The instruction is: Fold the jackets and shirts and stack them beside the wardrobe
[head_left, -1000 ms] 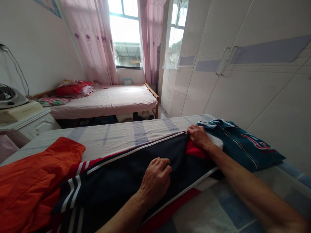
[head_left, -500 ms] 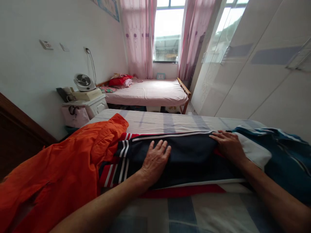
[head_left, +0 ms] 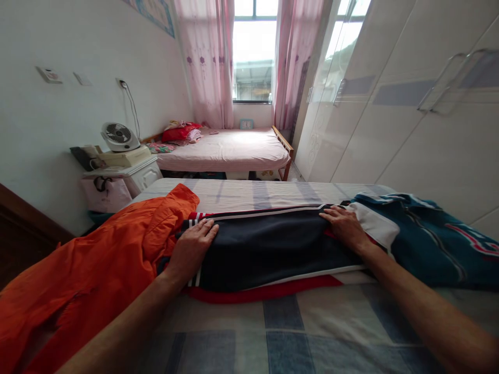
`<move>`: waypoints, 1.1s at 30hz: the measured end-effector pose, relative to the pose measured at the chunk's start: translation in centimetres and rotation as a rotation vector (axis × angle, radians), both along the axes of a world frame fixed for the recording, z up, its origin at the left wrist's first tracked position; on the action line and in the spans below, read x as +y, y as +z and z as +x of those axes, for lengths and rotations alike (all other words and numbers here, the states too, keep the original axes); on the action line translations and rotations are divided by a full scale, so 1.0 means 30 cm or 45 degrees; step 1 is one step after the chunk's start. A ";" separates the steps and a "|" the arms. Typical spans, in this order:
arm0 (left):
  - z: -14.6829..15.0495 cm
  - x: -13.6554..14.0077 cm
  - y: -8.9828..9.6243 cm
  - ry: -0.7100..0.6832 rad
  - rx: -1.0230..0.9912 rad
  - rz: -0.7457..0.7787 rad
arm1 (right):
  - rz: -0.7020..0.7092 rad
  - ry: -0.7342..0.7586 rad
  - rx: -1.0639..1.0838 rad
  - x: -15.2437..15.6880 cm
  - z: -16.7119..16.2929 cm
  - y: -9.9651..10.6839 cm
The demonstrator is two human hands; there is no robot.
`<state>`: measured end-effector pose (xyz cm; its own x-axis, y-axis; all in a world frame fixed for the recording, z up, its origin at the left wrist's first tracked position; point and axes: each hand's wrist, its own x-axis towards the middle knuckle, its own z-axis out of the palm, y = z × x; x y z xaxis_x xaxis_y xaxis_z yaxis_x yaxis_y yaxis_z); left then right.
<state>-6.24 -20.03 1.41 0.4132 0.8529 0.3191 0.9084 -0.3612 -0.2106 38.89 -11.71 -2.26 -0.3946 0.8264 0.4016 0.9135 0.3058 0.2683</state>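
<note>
Pressing cloth flat, by my reading of both hands. Taking the dark garment (head_left: 268,246) as clock centre: it lies lengthwise across the near bed (head_left: 241,322), white piping along its long sides, a strip of red cloth (head_left: 273,291) showing under it at 6 o'clock.

My left hand (head_left: 193,244) at 9, palm down over the white-banded end, fingers stretched and close together, nothing gripped. My right hand (head_left: 345,226) at 2, palm down near the opposite end, fingers loosely extended by the far edge; thumb hidden, so I cannot tell whether any cloth is nipped.

Neighbours: orange jacket (head_left: 117,265) at 9, heaped against the banded end; white cloth (head_left: 376,223) just beyond the right hand at 2; teal zip jacket (head_left: 432,259) at 3.

Step in hand looks like smoothing, the middle lying fairly even. Next move, I judge, calls for light, even pressure with both ends kept level; lifting an edge would need fingertips beneath it first.
</note>
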 end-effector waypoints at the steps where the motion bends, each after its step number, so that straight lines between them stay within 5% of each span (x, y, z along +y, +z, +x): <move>1: -0.003 -0.003 0.003 -0.021 -0.028 0.003 | -0.011 -0.001 0.010 -0.003 0.003 -0.003; 9: -0.069 -0.059 0.024 0.035 -0.278 -0.289 | 0.059 0.052 0.167 -0.103 -0.124 0.099; 13: -0.102 -0.096 0.060 0.388 -0.629 -0.271 | 0.095 0.205 0.324 -0.209 -0.326 0.154; 16: -0.123 -0.099 0.084 0.601 -0.740 -0.375 | 0.016 0.315 0.341 -0.262 -0.446 0.118; 23: -0.163 -0.012 0.097 0.655 -0.804 -0.560 | -0.091 0.309 0.333 -0.268 -0.501 -0.036; 33: -0.144 0.017 0.122 0.750 -1.415 -0.922 | -0.077 0.354 0.377 -0.261 -0.489 -0.051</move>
<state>-10.56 -19.51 5.06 -0.2166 0.9184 -0.3311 0.5291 0.3955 0.7507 24.21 -19.55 -3.79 -0.4806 0.7304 0.4854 0.8290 0.5588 -0.0200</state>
